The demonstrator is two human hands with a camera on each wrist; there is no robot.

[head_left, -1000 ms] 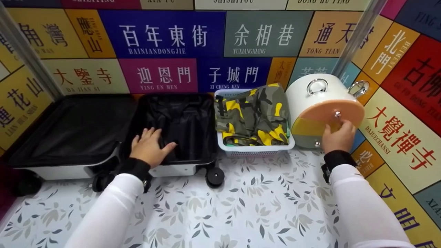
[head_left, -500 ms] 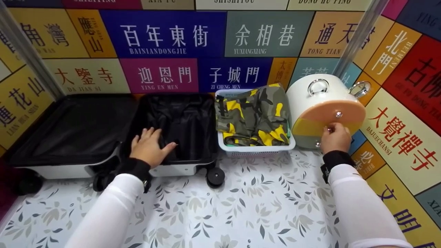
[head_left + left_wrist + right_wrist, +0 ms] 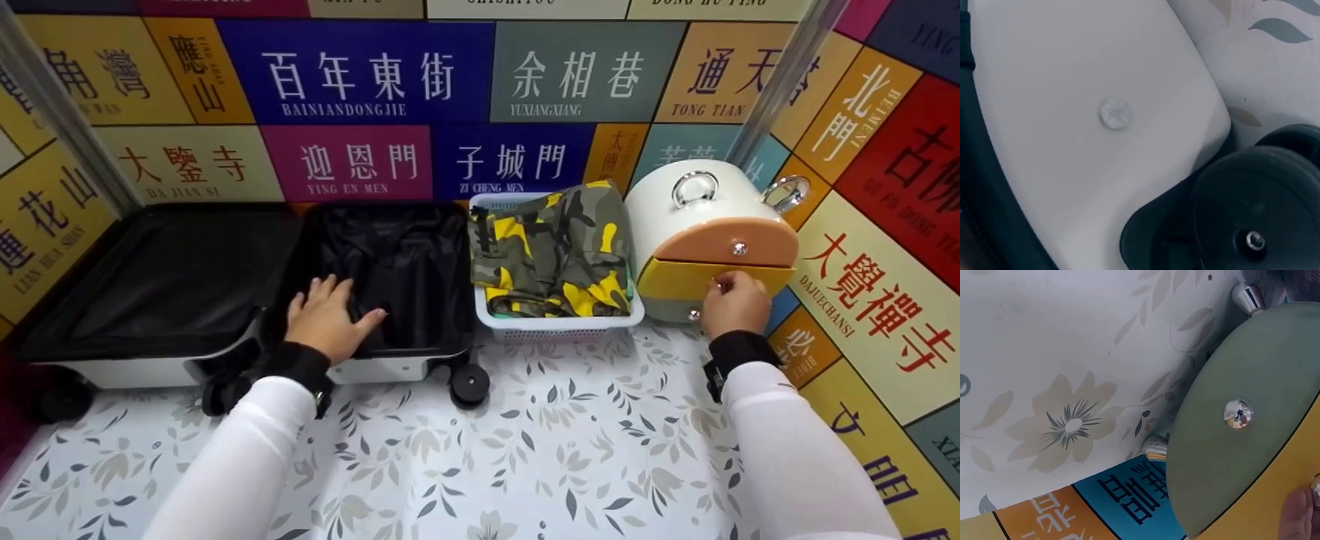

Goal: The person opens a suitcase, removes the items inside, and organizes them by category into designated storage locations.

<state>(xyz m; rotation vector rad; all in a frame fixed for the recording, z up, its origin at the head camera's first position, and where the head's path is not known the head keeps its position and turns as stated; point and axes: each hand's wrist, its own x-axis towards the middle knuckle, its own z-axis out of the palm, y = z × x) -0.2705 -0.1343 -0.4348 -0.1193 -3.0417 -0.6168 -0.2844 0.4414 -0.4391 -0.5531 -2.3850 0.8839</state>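
My right hand (image 3: 739, 306) pinches the knob (image 3: 1315, 486) of the yellow middle drawer (image 3: 677, 280). That drawer stands slightly out from a small rounded white cabinet (image 3: 664, 210) with chrome ring handles on top. Above it is an orange drawer (image 3: 712, 241), and below, a green-grey drawer (image 3: 1213, 433); both sit flush. My left hand (image 3: 328, 321), fingers spread, lies over the front edge of the open suitcase's (image 3: 405, 370) right half, holding nothing. Black lining shows inside this half. In the left wrist view only the suitcase's pale shell (image 3: 1100, 169) and a black wheel (image 3: 1258, 208) appear, without the hand.
A pale blue plastic basket (image 3: 562, 324) of folded camouflage clothing (image 3: 551, 251) stands between suitcase and cabinet. The suitcase's other half (image 3: 150, 285) lies at the left. Printed walls (image 3: 360, 71) close off the back and sides. A floral-patterned sheet (image 3: 510, 450) covers the surface.
My right hand has moved down from near the orange drawer's knob to the yellow drawer's knob, and the yellow drawer has come out a little. My left hand has stayed put.
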